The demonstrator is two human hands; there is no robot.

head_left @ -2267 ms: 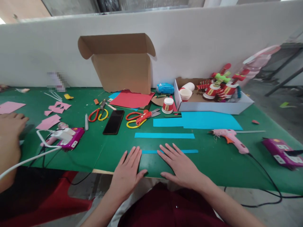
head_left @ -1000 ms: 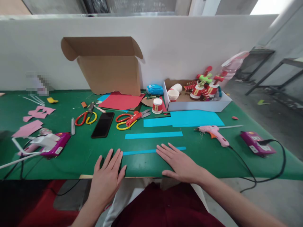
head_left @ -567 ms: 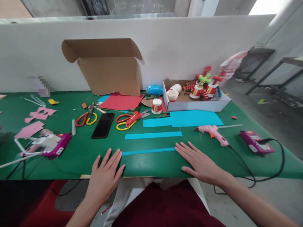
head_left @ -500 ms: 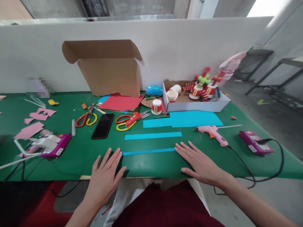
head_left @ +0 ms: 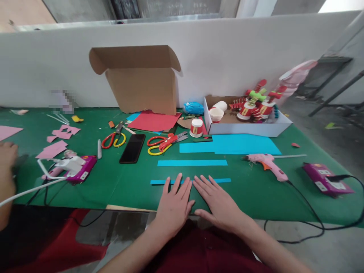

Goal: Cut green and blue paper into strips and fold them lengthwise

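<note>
Both palms face down near the table's front edge, fingers stretched out. My left hand (head_left: 174,203) and my right hand (head_left: 216,203) rest side by side, their fingertips on a narrow blue paper strip (head_left: 224,180). The strip's two ends stick out past the fingers, and its middle is partly covered. Just beyond it lies a wider blue strip (head_left: 192,163), parallel and untouched. Farther back are larger blue paper pieces (head_left: 244,145). Scissors with red and yellow handles (head_left: 162,145) lie behind the strips, left of a paper cup (head_left: 196,128).
A pink glue gun (head_left: 269,163) with a cord lies to the right, near a purple power strip (head_left: 325,178). A white box (head_left: 247,129) holds cups and crafts. Leftward are a phone (head_left: 132,148), more scissors (head_left: 114,139), and another person's hand (head_left: 8,155) beside pink paper.
My hands have slid inward from the narrow strip's ends to its middle, now almost touching. The view has shifted left, and another person's hand has appeared at the left edge.
</note>
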